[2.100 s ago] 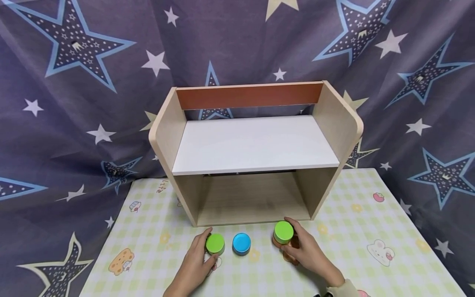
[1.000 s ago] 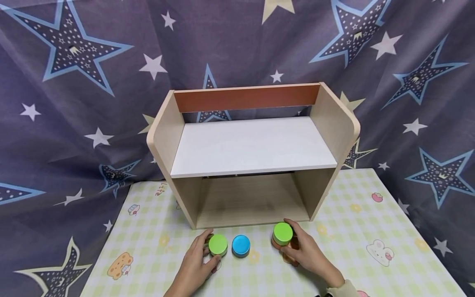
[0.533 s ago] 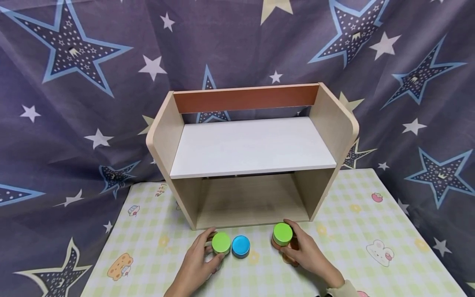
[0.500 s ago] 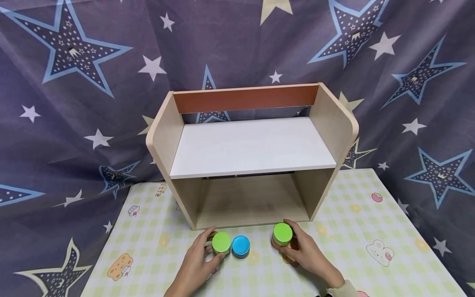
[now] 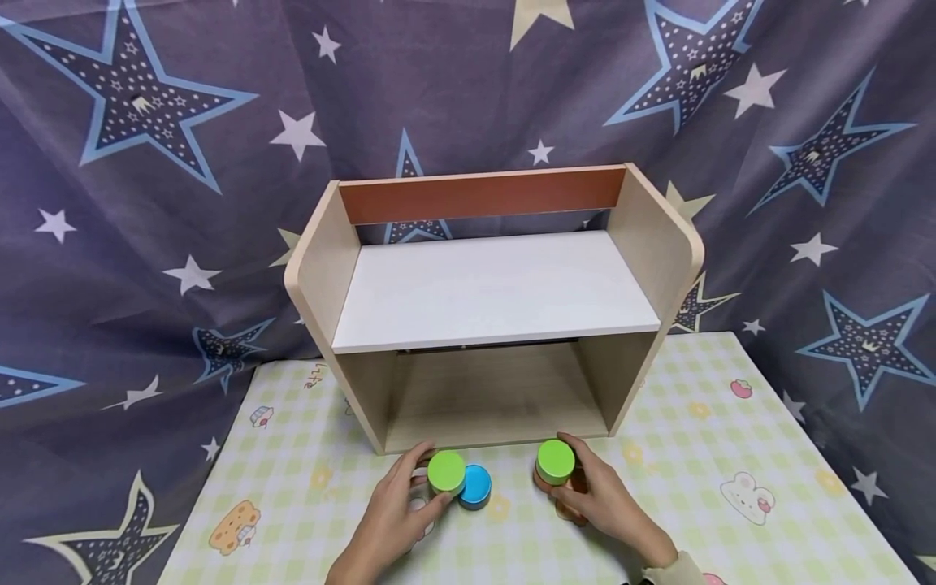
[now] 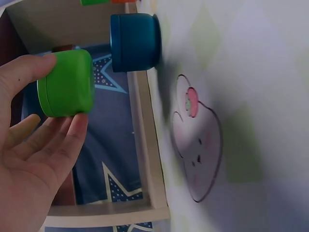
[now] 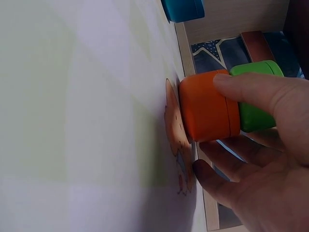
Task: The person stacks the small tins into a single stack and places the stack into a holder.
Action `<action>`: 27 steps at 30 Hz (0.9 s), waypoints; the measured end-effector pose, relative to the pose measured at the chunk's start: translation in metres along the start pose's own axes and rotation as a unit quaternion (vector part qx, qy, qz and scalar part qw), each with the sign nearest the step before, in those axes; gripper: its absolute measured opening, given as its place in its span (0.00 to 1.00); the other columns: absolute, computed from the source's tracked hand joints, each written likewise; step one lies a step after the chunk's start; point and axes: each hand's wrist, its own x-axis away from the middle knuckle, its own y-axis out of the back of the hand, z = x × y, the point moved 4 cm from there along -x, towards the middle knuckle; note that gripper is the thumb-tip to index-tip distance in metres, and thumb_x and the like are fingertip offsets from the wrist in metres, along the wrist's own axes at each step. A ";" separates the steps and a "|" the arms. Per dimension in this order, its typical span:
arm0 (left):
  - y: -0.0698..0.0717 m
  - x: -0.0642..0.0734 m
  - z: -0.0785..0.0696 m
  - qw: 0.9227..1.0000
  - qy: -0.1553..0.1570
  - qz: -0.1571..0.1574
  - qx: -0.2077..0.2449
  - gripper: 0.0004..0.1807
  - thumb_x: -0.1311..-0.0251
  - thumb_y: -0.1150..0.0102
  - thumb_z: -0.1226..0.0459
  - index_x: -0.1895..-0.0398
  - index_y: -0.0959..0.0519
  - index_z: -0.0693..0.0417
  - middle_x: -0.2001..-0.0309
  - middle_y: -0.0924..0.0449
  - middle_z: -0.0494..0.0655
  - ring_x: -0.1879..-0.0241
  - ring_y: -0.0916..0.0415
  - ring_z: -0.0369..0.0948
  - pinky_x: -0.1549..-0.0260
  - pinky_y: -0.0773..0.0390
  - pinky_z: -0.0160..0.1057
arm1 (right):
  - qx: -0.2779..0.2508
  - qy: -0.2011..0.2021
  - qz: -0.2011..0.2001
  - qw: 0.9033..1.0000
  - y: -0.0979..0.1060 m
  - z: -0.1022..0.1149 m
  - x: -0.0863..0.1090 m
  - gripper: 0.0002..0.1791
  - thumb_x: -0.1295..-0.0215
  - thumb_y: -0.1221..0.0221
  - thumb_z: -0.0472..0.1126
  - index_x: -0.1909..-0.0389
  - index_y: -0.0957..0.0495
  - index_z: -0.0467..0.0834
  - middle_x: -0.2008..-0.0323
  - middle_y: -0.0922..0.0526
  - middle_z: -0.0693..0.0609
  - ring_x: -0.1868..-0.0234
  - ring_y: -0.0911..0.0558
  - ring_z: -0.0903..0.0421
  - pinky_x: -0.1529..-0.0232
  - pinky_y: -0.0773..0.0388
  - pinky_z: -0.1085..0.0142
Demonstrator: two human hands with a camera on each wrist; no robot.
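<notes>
My left hand (image 5: 389, 520) pinches a small green jar (image 5: 446, 471) between thumb and fingertips. In the left wrist view this green jar (image 6: 67, 84) is up off the tablecloth, higher than the blue jar (image 6: 135, 42). That blue jar (image 5: 477, 485) stands on the cloth, just right of the held one and partly overlapped by it in the head view. On the right, a second green jar (image 5: 556, 460) sits stacked on an orange jar (image 7: 207, 106). My right hand (image 5: 603, 500) holds the orange jar low at the cloth, thumb on one side and fingers on the other.
Behind the jars stands a wooden two-level shelf (image 5: 497, 292) with a white upper board and a brown back rail. Its lower front edge lies close beyond the hands. A checked tablecloth (image 5: 702, 504) covers the table; a star-patterned curtain (image 5: 468, 73) hangs behind.
My left hand has lifted its green jar and carried it right, from beside the blue jar to its upper left edge. The right hand and its stack have stayed put.
</notes>
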 end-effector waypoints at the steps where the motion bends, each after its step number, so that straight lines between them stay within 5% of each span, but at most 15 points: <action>1: 0.000 -0.001 -0.001 1.000 -0.002 0.002 0.002 0.41 0.45 0.25 0.65 0.28 0.35 0.46 0.37 0.29 0.53 0.44 0.23 0.48 0.47 0.19 0.43 | 0.004 0.002 -0.001 1.000 0.000 0.000 0.000 0.45 0.41 0.28 0.39 0.26 0.41 0.40 0.40 0.24 0.49 0.46 0.22 0.54 0.48 0.20 0.54; 27: -0.020 -0.023 -0.021 0.996 -0.071 0.044 0.041 0.41 0.43 0.26 0.60 0.28 0.36 0.45 0.36 0.29 0.44 0.41 0.26 0.43 0.48 0.18 0.45 | 0.012 0.006 0.000 1.000 0.000 -0.003 0.001 0.44 0.40 0.28 0.39 0.26 0.41 0.39 0.42 0.23 0.48 0.56 0.22 0.59 0.55 0.21 0.57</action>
